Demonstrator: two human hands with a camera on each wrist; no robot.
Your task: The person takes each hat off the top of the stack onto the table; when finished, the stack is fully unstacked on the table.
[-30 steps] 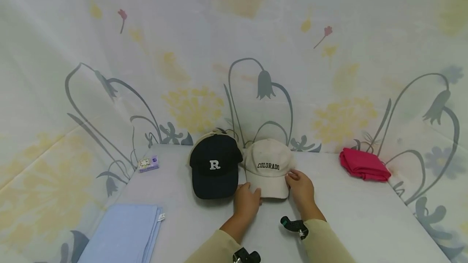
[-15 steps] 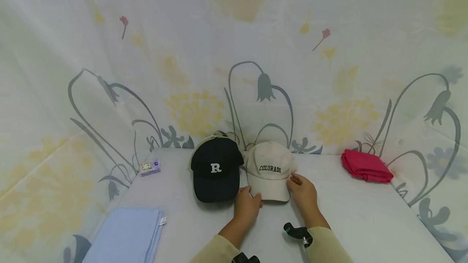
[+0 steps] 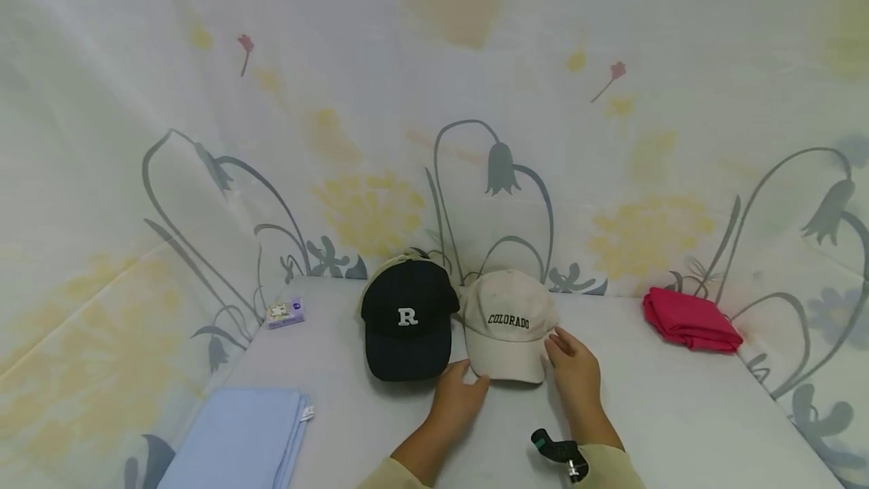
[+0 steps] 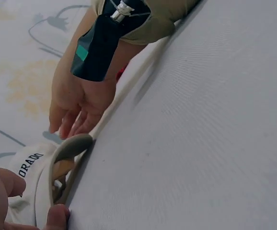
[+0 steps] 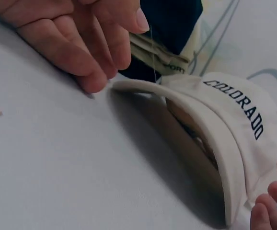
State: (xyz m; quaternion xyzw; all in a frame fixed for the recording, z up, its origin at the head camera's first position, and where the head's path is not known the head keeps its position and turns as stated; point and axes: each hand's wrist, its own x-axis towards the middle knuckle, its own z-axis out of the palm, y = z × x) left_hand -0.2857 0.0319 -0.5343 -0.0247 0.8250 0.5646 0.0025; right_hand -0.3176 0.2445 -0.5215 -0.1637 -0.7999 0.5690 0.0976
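Observation:
A beige cap [image 3: 505, 323] lettered COLORADO lies on the grey table [image 3: 665, 406], brim toward me. My left hand [image 3: 467, 385] rests on the table with its fingers [image 5: 88, 60] stretched out, the tips touching the brim's left corner. My right hand [image 3: 562, 347] lies along the brim's right edge, its fingers [image 4: 71, 122] straight and loose against the rim. Neither hand grips the cap. The brim [image 5: 196, 124] arches slightly off the table. A black cap [image 3: 407, 319] with a white R sits right beside the beige one, on its left.
A folded pink cloth [image 3: 689, 319] lies at the back right. A folded light-blue cloth [image 3: 237, 440] sits at the front left, and a small packet [image 3: 284, 313] at the back left. A flowered curtain [image 3: 434, 134] closes off the far side.
My left hand has slid back off the brim toward me, so only its fingertips touch the corner. The right hand has eased slightly outward. Both caps stay in place.

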